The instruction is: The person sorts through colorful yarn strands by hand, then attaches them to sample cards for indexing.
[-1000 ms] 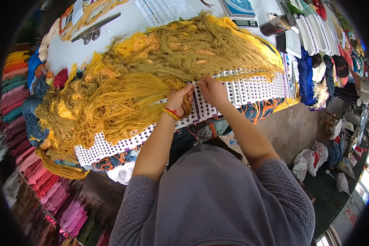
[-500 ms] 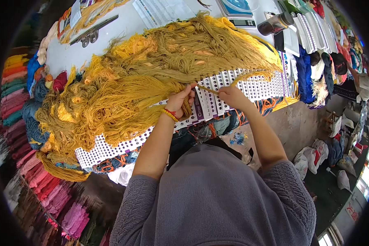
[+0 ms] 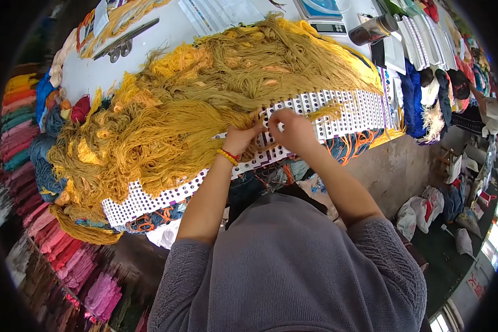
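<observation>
A broad heap of loose mustard thread (image 3: 166, 138) spreads across the centre left of the frame, its strands gathering to a narrow end near the middle. There the left hand (image 3: 242, 138), wearing a red-and-yellow bracelet (image 3: 227, 156), is closed on the gathered end. Just beside it, the right hand (image 3: 294, 131) has its fingers curled; whether they grip a strand cannot be told. A short yellowish tuft (image 3: 326, 111) lies to its right, on white strips (image 3: 362, 116) dotted with dark holes. Olive thread (image 3: 249, 69) fills the upper centre. Along the top, a white table (image 3: 149, 50) bears a metal clip (image 3: 126, 43), a printed sheet (image 3: 218, 19), a scale (image 3: 327, 27) and a dark bottle (image 3: 372, 29). Pink hanks (image 3: 101, 296) sit at lower left, plastic bags (image 3: 420, 213) at right.
</observation>
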Demonstrator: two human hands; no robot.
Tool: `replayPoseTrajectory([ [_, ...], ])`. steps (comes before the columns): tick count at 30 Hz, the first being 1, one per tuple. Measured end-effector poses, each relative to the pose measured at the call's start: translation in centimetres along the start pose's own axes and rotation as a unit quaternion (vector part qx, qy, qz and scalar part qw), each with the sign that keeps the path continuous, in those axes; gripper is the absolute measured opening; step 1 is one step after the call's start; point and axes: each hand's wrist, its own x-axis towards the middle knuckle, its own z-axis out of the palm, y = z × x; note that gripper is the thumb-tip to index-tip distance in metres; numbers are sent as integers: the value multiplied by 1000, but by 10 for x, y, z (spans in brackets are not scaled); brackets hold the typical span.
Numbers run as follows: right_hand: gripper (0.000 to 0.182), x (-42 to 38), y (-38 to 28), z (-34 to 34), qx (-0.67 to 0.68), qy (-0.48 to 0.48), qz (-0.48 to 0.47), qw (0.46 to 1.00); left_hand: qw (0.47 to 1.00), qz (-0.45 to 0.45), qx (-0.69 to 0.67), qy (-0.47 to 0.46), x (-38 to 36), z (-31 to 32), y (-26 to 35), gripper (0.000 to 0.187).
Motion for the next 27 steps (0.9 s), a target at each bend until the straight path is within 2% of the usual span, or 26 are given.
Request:
replayPoseTrajectory([
  [1,13,8,6,0,-14,22,16,1000,1000,-8,-15,1,-2,3,5,42],
  [3,15,17,21,10,-2,4,2,1000,1000,-18,-13,-6,-3,1,7,41],
  [5,19,21,24,20,-98,-35,-18,994,999,-29,-11,-10,-6,-2,6,39],
  [8,20,23,25,25,-127,-36,-48,990,998,-17,-52,-10,-7,-8,-1,30],
  [10,19,25,24,26,-144,-48,-47,987,996,46,77,-7,-10,-13,-3,19],
  [12,19,28,20,21,-162,-60,-50,984,992,28,120,13,-17,-12,2,17],
  [14,18,31,16,13,-176,-95,-53,979,960,188,189,81,-20,-10,2,20],
  [15,18,32,18,16,-176,-94,-53,978,969,182,109,128,-23,-5,-1,21],
  [16,17,32,23,20,-174,-65,-67,980,990,82,-12,115,-28,-14,1,20],
  [17,16,32,27,24,-171,-36,-82,981,986,-20,-132,101,-33,-23,3,20],
  [18,16,31,31,28,-171,-37,-82,981,965,6,-210,154,-34,-24,1,20],
  [21,16,31,32,30,-168,-40,-76,982,930,-17,-299,212,-52,-57,23,29],
  [24,15,32,28,28,-181,-56,-61,980,948,24,-220,230,-77,-119,50,28],
  [26,18,32,29,28,-166,-83,-43,982,914,121,-111,371,-98,-146,95,19],
  [27,18,32,29,28,-165,-83,-46,982,913,161,-84,364,-110,-182,112,18],
])
